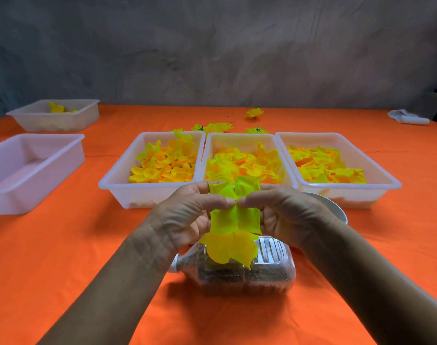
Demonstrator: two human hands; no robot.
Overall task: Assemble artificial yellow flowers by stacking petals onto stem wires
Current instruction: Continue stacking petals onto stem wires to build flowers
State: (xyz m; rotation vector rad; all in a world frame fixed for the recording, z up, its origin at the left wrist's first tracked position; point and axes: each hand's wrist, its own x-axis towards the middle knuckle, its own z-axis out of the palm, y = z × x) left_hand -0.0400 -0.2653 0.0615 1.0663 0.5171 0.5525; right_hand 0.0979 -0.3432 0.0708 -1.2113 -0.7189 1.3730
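Both hands hold a yellow-green petal layer (233, 215) above a plastic bottle (269, 270) that lies on its side, filled with dark grit. My left hand (187, 215) and my right hand (284, 212) pinch the layer at its centre, thumbs and forefingers meeting. Beneath it hang larger yellow petals (231, 249) over the bottle. The stem wire is hidden. Three white trays hold loose yellow petals: left (117, 185), middle (247, 138), right (376, 175).
Two more white trays stand at the left, one empty (38, 160) and one far back (70, 118) with a few petals. Finished flowers (254, 113) lie behind the trays. A white bowl (336, 210) sits behind my right hand. A white object (409, 118) lies far right.
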